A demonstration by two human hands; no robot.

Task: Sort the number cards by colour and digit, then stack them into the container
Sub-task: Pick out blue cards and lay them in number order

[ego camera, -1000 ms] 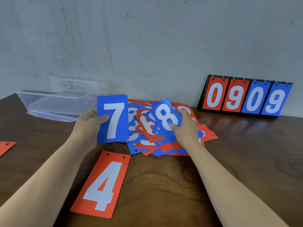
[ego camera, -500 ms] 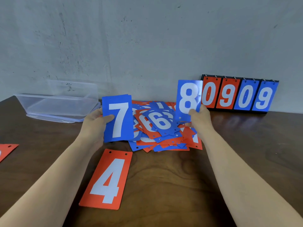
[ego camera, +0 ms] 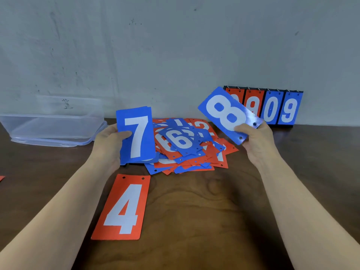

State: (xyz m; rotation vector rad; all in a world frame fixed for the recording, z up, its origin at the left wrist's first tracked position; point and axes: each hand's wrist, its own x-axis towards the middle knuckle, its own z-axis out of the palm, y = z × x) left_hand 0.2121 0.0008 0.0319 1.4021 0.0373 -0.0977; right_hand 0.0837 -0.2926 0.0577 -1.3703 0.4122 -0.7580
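Note:
My left hand (ego camera: 109, 145) grips a small stack of blue cards with a blue 7 (ego camera: 136, 135) on top, held upright left of the pile. My right hand (ego camera: 257, 141) pinches a blue 8 card (ego camera: 226, 114) by its punched end, tilted up to the left above the table. Between the hands lies a loose pile of red and blue number cards (ego camera: 187, 149), a blue 6 uppermost. A red 4 card (ego camera: 124, 207) lies flat near me. The clear plastic container (ego camera: 52, 127) stands at the back left.
A black flip scoreboard (ego camera: 276, 108) reading 0 9 0 9 leans at the back right against the grey wall, its left digit hidden by the 8 card. A red card corner (ego camera: 1, 178) shows at the left edge. The brown wooden table (ego camera: 204, 211) extends towards me.
My right hand lifted the blue 8 off the pile, carried it right and tilted it in front of the scoreboard. My left hand kept its blue stack nearly still.

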